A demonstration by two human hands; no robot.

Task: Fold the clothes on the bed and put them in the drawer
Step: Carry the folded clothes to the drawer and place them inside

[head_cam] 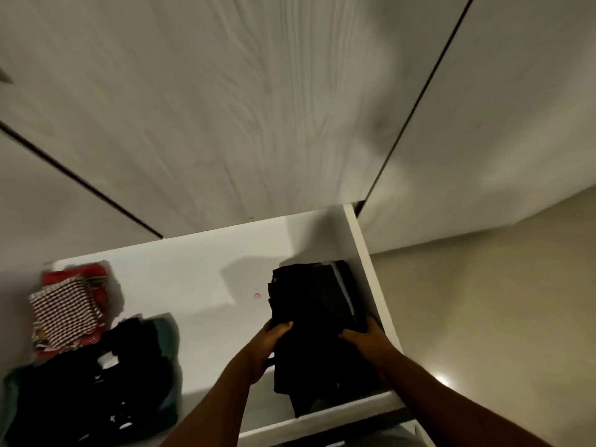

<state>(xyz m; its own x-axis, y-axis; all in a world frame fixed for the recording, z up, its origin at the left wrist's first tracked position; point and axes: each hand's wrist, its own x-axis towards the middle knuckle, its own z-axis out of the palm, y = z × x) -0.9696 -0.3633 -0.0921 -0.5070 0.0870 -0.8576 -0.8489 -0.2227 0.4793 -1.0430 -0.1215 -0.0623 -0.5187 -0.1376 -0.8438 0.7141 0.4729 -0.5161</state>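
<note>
A folded black garment (314, 317) lies in the right part of the open white drawer (364, 262), close to its right wall. My left hand (269, 345) grips its left edge, thumb on top. My right hand (362, 338) grips its right edge, thumb on top as well. The garment's near end hangs over the drawer's front rim (338, 411). The bed is out of view.
At the drawer's left lie a folded red and white patterned cloth (69, 309) and a black garment with white print (96, 388) on a teal one (167, 330). White wardrobe doors (209, 108) rise behind. A beige floor (500, 301) is at the right.
</note>
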